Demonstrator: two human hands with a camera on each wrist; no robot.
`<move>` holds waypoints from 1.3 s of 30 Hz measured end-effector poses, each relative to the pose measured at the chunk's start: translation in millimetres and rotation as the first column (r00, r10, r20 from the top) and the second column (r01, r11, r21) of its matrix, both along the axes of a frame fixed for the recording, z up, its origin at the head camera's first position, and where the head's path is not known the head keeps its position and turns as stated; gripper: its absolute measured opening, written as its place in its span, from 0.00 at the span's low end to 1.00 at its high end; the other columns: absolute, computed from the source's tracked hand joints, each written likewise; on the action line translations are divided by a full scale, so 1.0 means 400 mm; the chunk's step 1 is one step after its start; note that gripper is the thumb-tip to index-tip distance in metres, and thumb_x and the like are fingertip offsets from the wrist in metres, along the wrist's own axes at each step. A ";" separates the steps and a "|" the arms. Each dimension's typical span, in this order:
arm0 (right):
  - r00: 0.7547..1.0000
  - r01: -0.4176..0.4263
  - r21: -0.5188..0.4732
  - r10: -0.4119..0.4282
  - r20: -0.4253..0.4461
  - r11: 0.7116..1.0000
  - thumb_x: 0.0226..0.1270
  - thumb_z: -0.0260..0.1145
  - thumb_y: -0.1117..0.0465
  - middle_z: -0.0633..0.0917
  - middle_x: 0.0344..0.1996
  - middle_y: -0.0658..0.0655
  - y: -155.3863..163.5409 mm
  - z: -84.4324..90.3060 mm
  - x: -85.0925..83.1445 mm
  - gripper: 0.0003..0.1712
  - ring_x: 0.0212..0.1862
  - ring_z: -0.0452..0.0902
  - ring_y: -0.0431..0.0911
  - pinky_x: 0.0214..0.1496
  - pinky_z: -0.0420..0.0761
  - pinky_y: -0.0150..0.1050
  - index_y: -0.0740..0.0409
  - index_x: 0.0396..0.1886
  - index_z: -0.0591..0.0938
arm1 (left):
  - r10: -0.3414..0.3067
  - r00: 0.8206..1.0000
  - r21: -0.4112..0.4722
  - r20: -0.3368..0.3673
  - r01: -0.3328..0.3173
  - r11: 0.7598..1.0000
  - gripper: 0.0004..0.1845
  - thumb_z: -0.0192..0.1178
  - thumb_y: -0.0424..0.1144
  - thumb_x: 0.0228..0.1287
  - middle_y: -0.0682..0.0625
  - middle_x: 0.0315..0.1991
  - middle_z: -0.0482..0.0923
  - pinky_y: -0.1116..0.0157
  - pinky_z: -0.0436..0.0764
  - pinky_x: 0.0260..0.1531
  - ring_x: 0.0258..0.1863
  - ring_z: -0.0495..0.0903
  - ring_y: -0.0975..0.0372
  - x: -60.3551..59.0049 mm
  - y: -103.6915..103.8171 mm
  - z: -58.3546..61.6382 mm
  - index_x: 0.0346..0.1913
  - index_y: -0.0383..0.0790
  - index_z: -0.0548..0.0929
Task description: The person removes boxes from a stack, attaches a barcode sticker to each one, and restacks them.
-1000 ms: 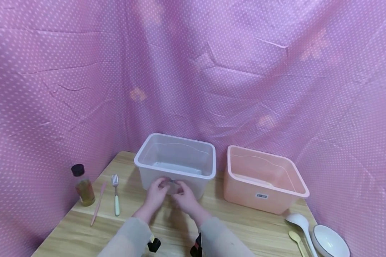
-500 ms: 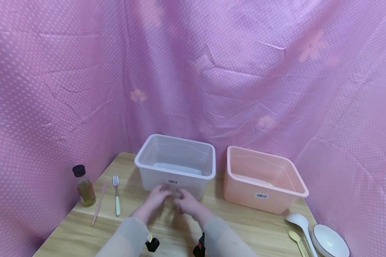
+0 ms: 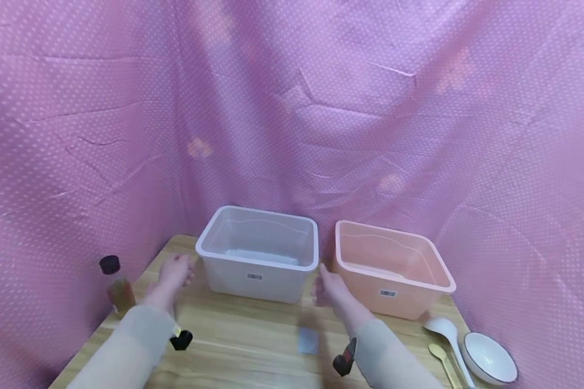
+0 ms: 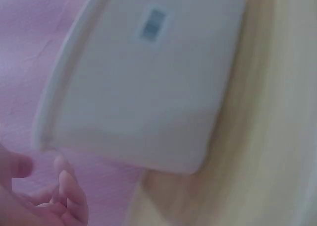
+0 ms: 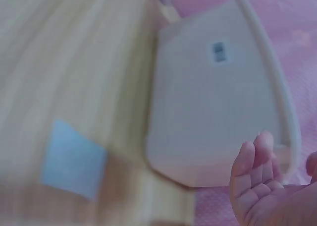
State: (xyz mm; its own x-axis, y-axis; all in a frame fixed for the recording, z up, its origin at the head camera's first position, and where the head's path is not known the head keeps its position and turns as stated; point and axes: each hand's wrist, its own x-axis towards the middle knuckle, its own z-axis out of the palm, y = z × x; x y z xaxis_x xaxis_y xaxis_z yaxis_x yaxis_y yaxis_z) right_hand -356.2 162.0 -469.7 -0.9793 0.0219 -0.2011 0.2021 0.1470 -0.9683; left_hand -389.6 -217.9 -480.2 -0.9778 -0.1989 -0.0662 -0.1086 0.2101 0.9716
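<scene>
A clear plastic bin (image 3: 258, 267) with a barcode sticker stands empty in the middle of the wooden table (image 3: 253, 329). My left hand (image 3: 175, 272) is open just left of it, fingers relaxed. My right hand (image 3: 327, 284) is open at the bin's right front corner, in the gap before the pink bin (image 3: 389, 281). I cannot tell whether either hand touches the bin. The left wrist view shows the bin's wall (image 4: 148, 87) with my fingertips (image 4: 69, 196) beside its rim. In the right wrist view my fingers (image 5: 252, 171) are by the bin (image 5: 218, 102).
A small blue-grey square (image 3: 307, 340) lies flat on the table in front of me, the same blue-grey square (image 5: 74, 159) in the right wrist view. An oil bottle (image 3: 117, 283) stands at far left. A white ladle (image 3: 445, 329), yellow spoon (image 3: 440, 354) and white bowl (image 3: 489, 359) sit at right. Pink dotted cloth hangs behind.
Both hands left the bin's front label and spread apart to its left and right sides. A small blue-grey square now lies on the table.
</scene>
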 end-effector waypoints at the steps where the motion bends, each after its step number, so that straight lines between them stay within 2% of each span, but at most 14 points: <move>1: 1.000 0.017 0.002 -0.017 -0.004 1.000 0.79 0.44 0.40 0.79 0.20 0.57 0.000 0.011 -0.007 0.34 0.19 0.76 0.45 0.29 0.84 0.44 0.69 0.35 0.75 | 0.000 1.000 -0.029 0.009 0.000 1.000 0.33 0.39 0.48 0.77 0.42 0.35 0.76 0.65 0.80 0.25 0.24 0.75 0.62 -0.010 -0.006 0.011 0.70 0.22 0.56; 3: 0.999 0.036 0.013 -0.036 -0.010 0.999 0.77 0.45 0.36 0.76 0.17 0.57 -0.006 0.028 -0.018 0.36 0.18 0.75 0.46 0.27 0.83 0.44 0.66 0.30 0.73 | -0.014 0.999 -0.075 0.029 0.016 0.997 0.40 0.37 0.59 0.76 0.43 0.31 0.75 0.65 0.78 0.23 0.22 0.75 0.60 -0.038 -0.013 0.024 0.70 0.22 0.55; 5: 0.999 0.044 0.039 -0.043 -0.023 0.998 0.76 0.46 0.36 0.74 0.16 0.56 -0.016 0.035 -0.026 0.35 0.17 0.74 0.46 0.24 0.82 0.42 0.64 0.27 0.72 | -0.057 0.997 -0.128 0.052 0.064 0.990 0.47 0.35 0.65 0.74 0.44 0.28 0.75 0.65 0.77 0.22 0.20 0.74 0.61 -0.063 -0.013 0.029 0.71 0.21 0.52; 7: 0.998 0.052 0.068 -0.050 -0.034 0.996 0.75 0.49 0.36 0.73 0.15 0.56 -0.024 0.031 -0.035 0.34 0.16 0.72 0.45 0.21 0.81 0.40 0.61 0.24 0.71 | -0.106 0.993 -0.172 0.047 0.113 0.979 0.45 0.37 0.64 0.74 0.44 0.26 0.74 0.64 0.77 0.21 0.19 0.74 0.60 -0.085 -0.010 0.029 0.69 0.20 0.55; 10: 0.998 0.054 0.075 -0.051 -0.038 0.996 0.74 0.53 0.37 0.73 0.14 0.55 -0.032 0.019 -0.049 0.33 0.16 0.71 0.44 0.21 0.80 0.39 0.61 0.23 0.71 | -0.158 0.987 -0.244 -0.004 0.153 0.958 0.34 0.40 0.52 0.78 0.43 0.22 0.75 0.64 0.75 0.21 0.19 0.73 0.61 -0.105 -0.005 0.027 0.63 0.19 0.65; 13: 0.996 0.047 0.092 -0.040 -0.079 0.995 0.75 0.54 0.40 0.72 0.14 0.53 -0.033 0.008 -0.064 0.31 0.16 0.70 0.44 0.22 0.80 0.38 0.62 0.23 0.71 | -0.185 0.981 -0.345 -0.065 0.151 0.926 0.26 0.40 0.45 0.78 0.37 0.28 0.78 0.58 0.76 0.28 0.26 0.75 0.54 -0.111 -0.004 0.031 0.55 0.20 0.73; 16: 0.991 0.064 0.143 -0.046 -0.127 0.988 0.76 0.54 0.42 0.72 0.14 0.52 -0.030 0.003 -0.076 0.30 0.17 0.70 0.44 0.23 0.80 0.38 0.64 0.24 0.72 | -0.211 0.973 -0.416 -0.099 0.152 0.896 0.25 0.40 0.43 0.78 0.31 0.40 0.79 0.50 0.75 0.39 0.37 0.76 0.47 -0.109 -0.006 0.037 0.53 0.18 0.74; 19: 0.990 0.077 0.183 -0.054 -0.127 0.980 0.75 0.55 0.42 0.71 0.14 0.51 -0.024 0.004 -0.081 0.30 0.17 0.69 0.43 0.23 0.78 0.36 0.62 0.22 0.73 | -0.228 0.967 -0.438 -0.115 0.157 0.885 0.25 0.42 0.41 0.78 0.28 0.46 0.78 0.44 0.74 0.46 0.44 0.75 0.43 -0.099 -0.010 0.042 0.52 0.16 0.75; 22: 0.993 0.055 0.184 -0.035 -0.110 0.981 0.75 0.55 0.43 0.71 0.14 0.50 -0.019 0.016 -0.075 0.29 0.17 0.68 0.42 0.23 0.76 0.35 0.58 0.19 0.72 | -0.232 0.966 -0.407 -0.116 0.167 0.898 0.24 0.42 0.39 0.78 0.26 0.47 0.78 0.42 0.73 0.49 0.47 0.75 0.40 -0.072 -0.011 0.060 0.51 0.15 0.75; 26: 0.989 0.030 0.189 -0.002 -0.147 0.982 0.76 0.55 0.45 0.70 0.11 0.50 -0.019 0.068 -0.053 0.30 0.14 0.67 0.42 0.21 0.72 0.34 0.55 0.14 0.69 | -0.217 0.963 -0.363 -0.160 0.147 0.920 0.23 0.42 0.38 0.78 0.24 0.51 0.76 0.41 0.70 0.55 0.52 0.74 0.37 -0.021 -0.014 0.124 0.56 0.15 0.72; 32: 0.963 0.032 0.183 0.019 -0.270 0.983 0.76 0.57 0.47 0.70 0.09 0.50 -0.007 0.214 -0.009 0.29 0.14 0.66 0.41 0.21 0.68 0.33 0.54 0.13 0.70 | -0.199 0.952 -0.245 -0.232 0.141 0.959 0.26 0.41 0.40 0.79 0.24 0.58 0.72 0.42 0.68 0.61 0.59 0.72 0.37 0.066 -0.006 0.241 0.66 0.18 0.64; 35: 0.949 0.014 0.134 0.029 -0.314 0.991 0.76 0.57 0.51 0.69 0.11 0.51 0.030 0.294 0.010 0.26 0.15 0.64 0.41 0.19 0.68 0.32 0.57 0.16 0.73 | -0.189 0.939 -0.205 -0.289 0.132 0.970 0.27 0.43 0.41 0.79 0.26 0.57 0.74 0.49 0.75 0.57 0.53 0.78 0.44 0.092 0.026 0.303 0.67 0.19 0.65; 37: 0.946 -0.010 0.107 0.044 -0.322 0.994 0.76 0.57 0.53 0.69 0.11 0.50 0.067 0.343 0.021 0.25 0.14 0.64 0.40 0.17 0.70 0.31 0.57 0.17 0.74 | -0.179 0.929 -0.188 -0.325 0.121 0.975 0.27 0.45 0.42 0.78 0.27 0.55 0.76 0.58 0.82 0.47 0.44 0.81 0.53 0.104 0.058 0.346 0.67 0.21 0.66; 39: 0.942 -0.022 0.106 0.056 -0.331 0.994 0.76 0.57 0.53 0.69 0.11 0.50 0.109 0.390 0.033 0.24 0.13 0.64 0.40 0.17 0.70 0.31 0.58 0.17 0.74 | -0.181 0.918 -0.184 -0.352 0.122 0.975 0.26 0.46 0.42 0.78 0.29 0.54 0.77 0.68 0.82 0.37 0.35 0.79 0.61 0.110 0.095 0.388 0.67 0.22 0.67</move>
